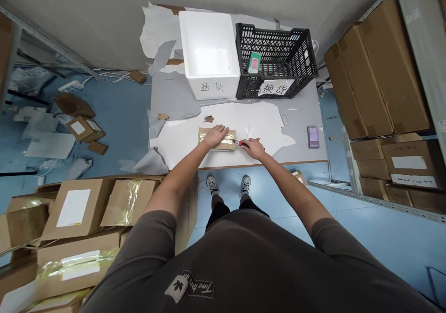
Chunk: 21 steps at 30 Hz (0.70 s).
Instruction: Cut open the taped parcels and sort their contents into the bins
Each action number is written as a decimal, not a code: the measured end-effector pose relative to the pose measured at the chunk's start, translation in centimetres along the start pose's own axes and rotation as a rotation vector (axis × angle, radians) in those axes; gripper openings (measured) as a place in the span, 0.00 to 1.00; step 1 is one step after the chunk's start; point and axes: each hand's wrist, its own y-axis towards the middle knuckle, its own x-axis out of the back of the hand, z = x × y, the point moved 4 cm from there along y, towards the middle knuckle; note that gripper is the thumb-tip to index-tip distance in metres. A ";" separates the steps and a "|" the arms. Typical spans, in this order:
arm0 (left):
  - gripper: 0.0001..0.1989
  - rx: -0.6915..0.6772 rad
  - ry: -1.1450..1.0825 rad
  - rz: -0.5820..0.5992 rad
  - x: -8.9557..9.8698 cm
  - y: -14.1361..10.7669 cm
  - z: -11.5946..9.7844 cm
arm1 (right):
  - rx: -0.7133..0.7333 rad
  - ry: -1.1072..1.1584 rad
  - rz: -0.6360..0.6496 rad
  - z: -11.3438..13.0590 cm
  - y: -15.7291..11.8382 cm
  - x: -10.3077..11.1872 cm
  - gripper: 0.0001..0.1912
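Observation:
A small cardboard box with shiny tape along its top lies near the front edge of the table. My left hand rests flat on top of it, fingers stretched out. In my right hand is a red and black utility knife, gripped by its handle. The knife's tip is at the right end of the box, by the tape. Whether the blade has cut in is too small to tell.
At the table's back stand a white foam box and a black plastic crate holding a green and pink packet. A phone lies at right. Taped cartons fill the lower left; shelved cartons stand right.

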 end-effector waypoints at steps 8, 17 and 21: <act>0.28 0.004 -0.099 0.024 1.3 -0.6 0.4 | 0.012 0.006 0.013 0.0 0.3 0.2 0.23; 0.17 0.057 0.072 0.292 2.3 3.4 0.5 | 0.007 0.009 0.026 0.5 -0.2 0.4 0.22; 0.20 0.074 0.081 0.286 1.8 2.8 -0.4 | 0.007 0.006 0.016 1.1 -0.4 0.5 0.22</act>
